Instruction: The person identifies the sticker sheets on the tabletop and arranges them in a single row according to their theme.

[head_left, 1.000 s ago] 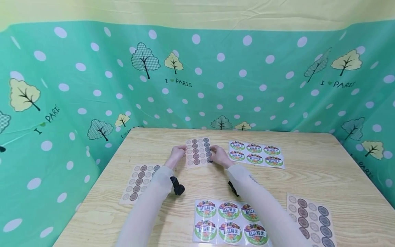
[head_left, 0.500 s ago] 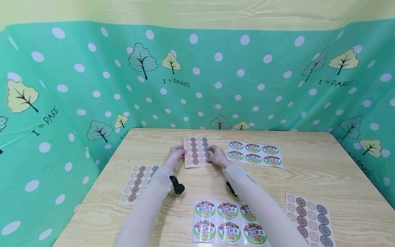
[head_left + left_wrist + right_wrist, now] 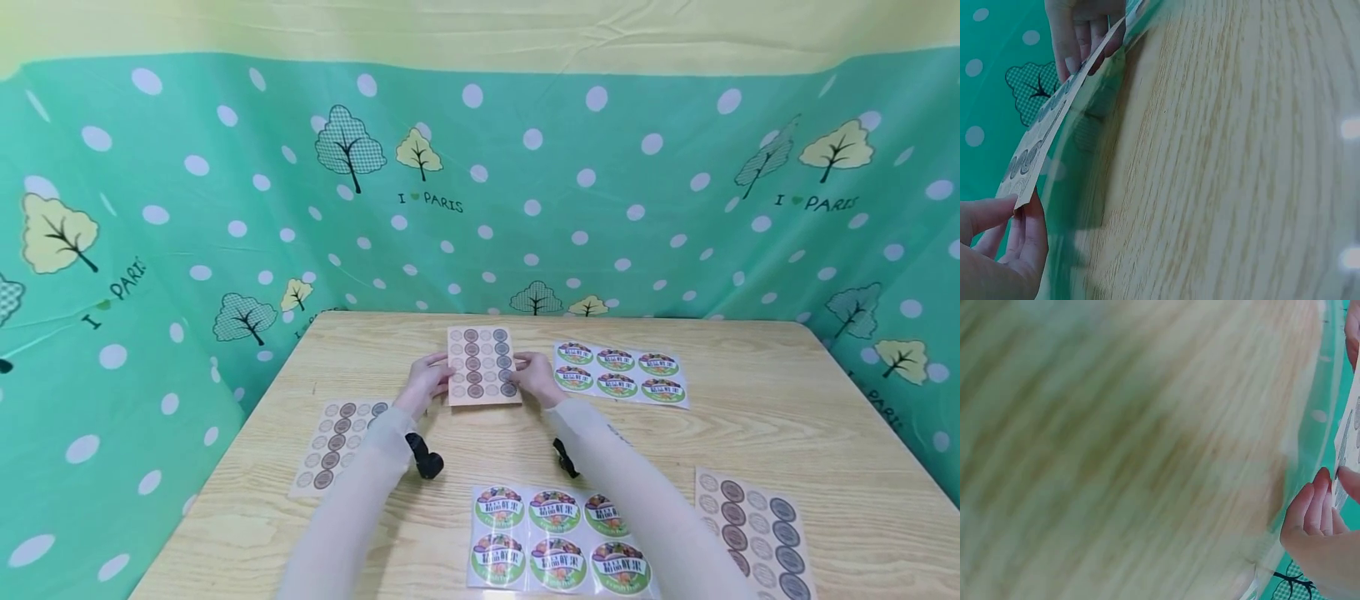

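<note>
A beige sticker sheet (image 3: 483, 365) with columns of pale and dark round stickers is held up near the far side of the table. My left hand (image 3: 426, 383) pinches its left edge, thumb in front and fingers behind. At the opposite edge my right hand (image 3: 536, 377) pinches it the same way. In the left wrist view the sheet (image 3: 1054, 128) stands tilted, its lower edge above the wood, between my left hand (image 3: 1007, 244) and the other hand above. The right wrist view shows my right hand (image 3: 1319, 519) with thumb and fingers on either side of the sheet's edge.
Two fruit-label sticker sheets lie flat: one (image 3: 621, 372) right of my right hand, another (image 3: 528, 537) at the front, partly under the right forearm. Beige sheets lie at left (image 3: 318, 446) and front right (image 3: 750, 508). A green curtain (image 3: 487, 208) hangs behind the wooden table (image 3: 750, 400).
The held sticker sheet has tipped more upright and its top edge has risen slightly. Both hands keep their pinch on its sides. The other sheets have not moved.
</note>
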`<action>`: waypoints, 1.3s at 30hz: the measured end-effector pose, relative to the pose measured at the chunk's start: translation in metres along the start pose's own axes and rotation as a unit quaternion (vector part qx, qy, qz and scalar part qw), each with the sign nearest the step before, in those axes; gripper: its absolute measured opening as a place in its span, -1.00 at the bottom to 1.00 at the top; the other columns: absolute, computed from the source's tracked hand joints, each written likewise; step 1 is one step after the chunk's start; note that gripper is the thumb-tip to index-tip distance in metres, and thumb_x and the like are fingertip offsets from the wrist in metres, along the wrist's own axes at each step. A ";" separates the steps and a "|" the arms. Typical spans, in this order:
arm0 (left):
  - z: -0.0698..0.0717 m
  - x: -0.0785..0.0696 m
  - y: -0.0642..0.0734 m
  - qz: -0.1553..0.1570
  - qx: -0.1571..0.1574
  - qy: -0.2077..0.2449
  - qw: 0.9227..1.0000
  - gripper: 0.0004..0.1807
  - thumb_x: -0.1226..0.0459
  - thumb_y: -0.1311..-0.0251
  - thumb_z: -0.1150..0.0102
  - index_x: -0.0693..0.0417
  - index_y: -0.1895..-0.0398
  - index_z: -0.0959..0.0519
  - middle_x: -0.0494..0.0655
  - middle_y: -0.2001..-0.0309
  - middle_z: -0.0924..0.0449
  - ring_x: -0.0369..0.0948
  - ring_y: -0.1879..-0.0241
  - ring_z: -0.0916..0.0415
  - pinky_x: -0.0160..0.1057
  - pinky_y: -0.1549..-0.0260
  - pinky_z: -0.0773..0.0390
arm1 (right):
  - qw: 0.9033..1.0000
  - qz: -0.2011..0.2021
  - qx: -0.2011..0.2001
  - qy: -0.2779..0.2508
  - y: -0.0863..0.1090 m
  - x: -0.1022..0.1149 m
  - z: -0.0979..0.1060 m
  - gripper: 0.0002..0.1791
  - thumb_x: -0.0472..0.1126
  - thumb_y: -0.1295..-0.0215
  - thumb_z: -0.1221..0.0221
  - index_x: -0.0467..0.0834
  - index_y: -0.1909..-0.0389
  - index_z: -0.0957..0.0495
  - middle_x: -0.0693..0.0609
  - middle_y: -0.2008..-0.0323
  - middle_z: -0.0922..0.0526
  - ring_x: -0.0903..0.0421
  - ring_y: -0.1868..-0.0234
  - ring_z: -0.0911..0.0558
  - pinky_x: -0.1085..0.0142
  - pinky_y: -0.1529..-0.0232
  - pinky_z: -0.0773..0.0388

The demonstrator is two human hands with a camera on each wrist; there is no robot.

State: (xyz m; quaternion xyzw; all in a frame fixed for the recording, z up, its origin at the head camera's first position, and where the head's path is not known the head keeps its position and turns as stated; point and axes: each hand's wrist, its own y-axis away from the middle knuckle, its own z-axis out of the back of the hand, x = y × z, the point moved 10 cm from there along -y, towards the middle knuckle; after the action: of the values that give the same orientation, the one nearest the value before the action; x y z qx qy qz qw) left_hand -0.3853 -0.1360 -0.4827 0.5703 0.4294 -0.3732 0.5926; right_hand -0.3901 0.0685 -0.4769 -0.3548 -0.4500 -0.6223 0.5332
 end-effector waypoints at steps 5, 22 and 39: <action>0.006 -0.009 0.021 -0.002 -0.013 0.012 1.000 -0.50 0.51 -0.11 -0.06 0.25 -0.18 -0.36 0.13 0.20 -0.62 -0.25 0.42 -0.56 -0.31 0.32 -0.60 | 0.997 -0.035 0.002 -0.072 0.006 -0.002 0.001 -0.49 -0.49 -0.11 -0.08 -0.32 -0.15 -0.37 -0.29 0.15 -0.60 0.19 0.47 -0.57 0.33 0.29 -0.62; 0.035 0.008 0.022 0.007 -0.018 0.009 1.000 -0.51 0.48 -0.12 -0.07 0.19 -0.19 -0.37 -0.17 0.51 -0.59 -0.33 0.53 -0.54 -0.41 0.48 -0.58 | 0.984 -0.097 0.048 -0.140 0.039 -0.001 -0.015 -0.51 -0.43 -0.14 -0.11 -0.26 -0.14 -0.38 -0.26 0.15 -0.61 0.13 0.43 -0.63 0.24 0.19 -0.61; 0.063 0.011 0.048 0.006 -0.002 -0.034 0.999 -0.49 0.44 -0.14 -0.07 0.22 -0.22 -0.33 -0.19 0.46 -0.58 -0.34 0.47 -0.53 -0.45 0.47 -0.55 | 0.979 -0.096 0.088 -0.156 0.069 0.010 -0.040 -0.50 -0.45 -0.14 -0.09 -0.29 -0.16 -0.34 -0.27 0.17 -0.61 0.07 0.36 -0.65 0.17 0.13 -0.59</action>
State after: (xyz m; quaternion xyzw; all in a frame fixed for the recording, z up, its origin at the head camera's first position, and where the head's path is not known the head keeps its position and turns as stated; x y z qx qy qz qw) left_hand -0.3313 -0.1953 -0.4774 0.5587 0.4059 -0.3883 0.6102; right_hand -0.3230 0.0260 -0.4686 -0.3547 -0.6127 -0.5656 0.4229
